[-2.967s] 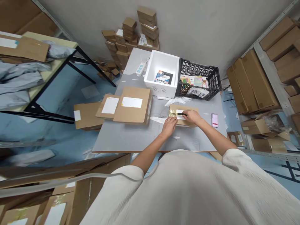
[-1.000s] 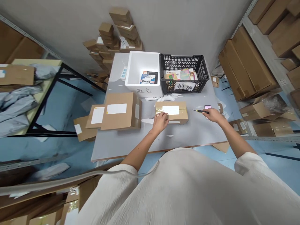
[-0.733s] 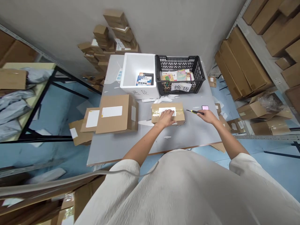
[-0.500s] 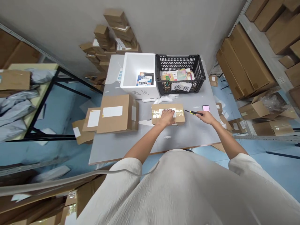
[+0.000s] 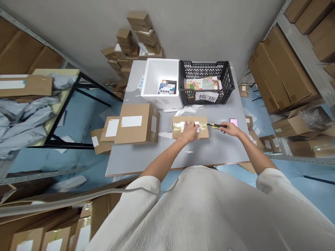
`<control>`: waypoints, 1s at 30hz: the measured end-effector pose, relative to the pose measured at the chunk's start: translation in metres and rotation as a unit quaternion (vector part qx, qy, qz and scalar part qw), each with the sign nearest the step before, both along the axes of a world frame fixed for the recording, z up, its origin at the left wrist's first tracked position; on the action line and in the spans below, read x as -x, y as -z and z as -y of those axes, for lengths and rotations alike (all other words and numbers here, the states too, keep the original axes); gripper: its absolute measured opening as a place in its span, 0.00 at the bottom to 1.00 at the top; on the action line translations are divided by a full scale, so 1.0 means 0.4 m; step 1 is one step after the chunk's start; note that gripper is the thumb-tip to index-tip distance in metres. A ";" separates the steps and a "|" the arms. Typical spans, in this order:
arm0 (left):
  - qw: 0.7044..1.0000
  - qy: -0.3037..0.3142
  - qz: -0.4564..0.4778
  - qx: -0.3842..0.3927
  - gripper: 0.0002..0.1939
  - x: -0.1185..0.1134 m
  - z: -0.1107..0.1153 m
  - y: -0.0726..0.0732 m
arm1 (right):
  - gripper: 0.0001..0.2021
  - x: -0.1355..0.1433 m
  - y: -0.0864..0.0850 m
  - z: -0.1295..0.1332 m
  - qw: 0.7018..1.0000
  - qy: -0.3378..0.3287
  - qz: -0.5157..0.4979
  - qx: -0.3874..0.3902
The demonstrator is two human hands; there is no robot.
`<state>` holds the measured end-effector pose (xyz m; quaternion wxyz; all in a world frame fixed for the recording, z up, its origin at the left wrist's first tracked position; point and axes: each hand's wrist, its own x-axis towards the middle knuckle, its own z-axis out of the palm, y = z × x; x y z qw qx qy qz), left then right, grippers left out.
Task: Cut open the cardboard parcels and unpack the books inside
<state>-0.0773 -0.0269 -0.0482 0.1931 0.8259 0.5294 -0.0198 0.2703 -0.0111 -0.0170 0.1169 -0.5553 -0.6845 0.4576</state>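
A small taped cardboard box [image 5: 176, 134] with a white label lies on the grey table. My left hand [image 5: 190, 131] rests on top of it, fingers spread over the label and not wrapped round the box. In my right hand [image 5: 229, 129] is a black and yellow utility knife [image 5: 216, 126], gripped by its handle. Its tip points left and meets the right end of the box, at the clear tape. Whether the blade is in the tape is too small to tell.
Behind the box stand a white foam bin [image 5: 162, 103] and a black plastic crate [image 5: 206, 88], both with books inside. A larger carton [image 5: 134, 129] sits to the left. A phone [image 5: 233, 122] lies beyond my right hand. Paper scraps [image 5: 187, 111] are scattered about.
My right hand has brought the knife left, from just off the box to its right end. My left hand stays on the box. The whole view has shifted slightly.
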 end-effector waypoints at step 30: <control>1.000 0.006 0.012 -0.008 0.41 0.012 0.013 0.002 | 0.22 0.007 0.103 -0.009 0.997 -0.052 -0.036 0.053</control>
